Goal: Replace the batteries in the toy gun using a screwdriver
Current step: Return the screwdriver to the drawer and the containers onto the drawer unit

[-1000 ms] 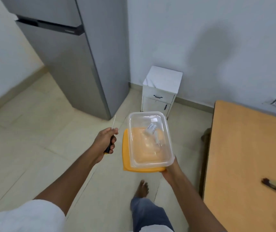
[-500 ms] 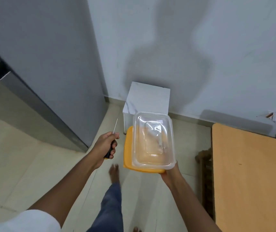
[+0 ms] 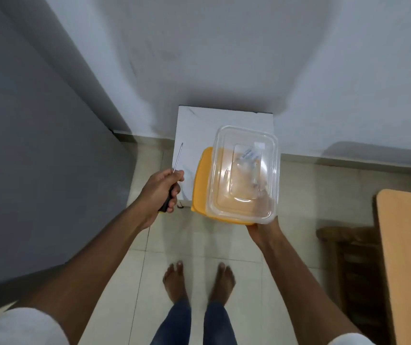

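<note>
Left hand (image 3: pixel 160 189) is fisted around the screwdriver (image 3: pixel 174 174), shaft pointing up. Right hand (image 3: pixel 261 226) grips the clear container (image 3: pixel 244 171) and its orange lid (image 3: pixel 200 185) from below, over a white cabinet (image 3: pixel 199 125). Label inside is unreadable. Toy gun isn't visible.

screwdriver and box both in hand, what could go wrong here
The right hand holds the clear box and yellow lid by one end only, so they might tip or slide apart. The screwdriver in the left hand points bare-tipped toward the white cabinet and could scratch it.
</note>
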